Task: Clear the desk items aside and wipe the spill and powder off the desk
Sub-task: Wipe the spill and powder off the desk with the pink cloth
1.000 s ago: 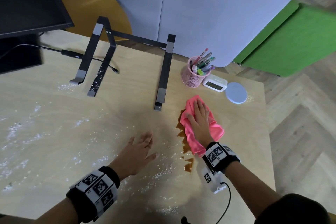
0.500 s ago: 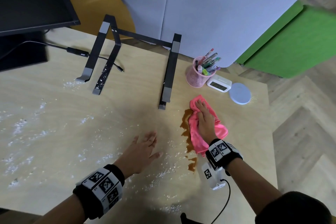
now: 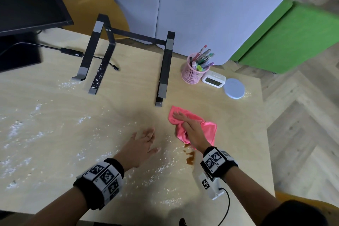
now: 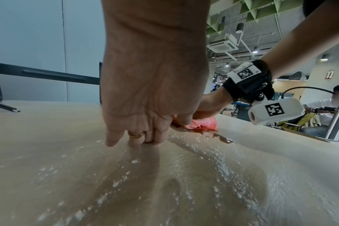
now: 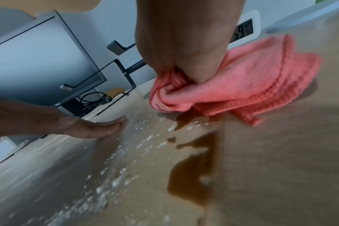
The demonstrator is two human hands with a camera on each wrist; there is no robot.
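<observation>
A pink cloth [image 3: 207,130] lies bunched on the wooden desk [image 3: 238,152], right of centre. My right hand [image 3: 183,121] presses on it with straight fingers pointing up-left; in the right wrist view the cloth [image 5: 242,85] is gathered under the heel of the hand [image 5: 184,45]. A brown spill [image 3: 189,158] sits just below the cloth, also seen as a puddle [image 5: 192,180] near the wrist. White powder [image 3: 165,167] is scattered across the desk towards the left. My left hand [image 3: 143,143] rests flat on the desk left of the cloth, fingers spread, holding nothing.
A black laptop stand [image 3: 165,71] stands behind the hands. A pink pen cup [image 3: 194,73], a white clock [image 3: 213,80] and a round pale blue disc [image 3: 234,88] sit at the back right. A monitor [image 3: 27,0] and cable [image 3: 73,53] are at the back left.
My right hand has swept the cloth to the left over the upper part of the spill, which no longer shows. The fingers now point up-left. The left hand has barely moved.
</observation>
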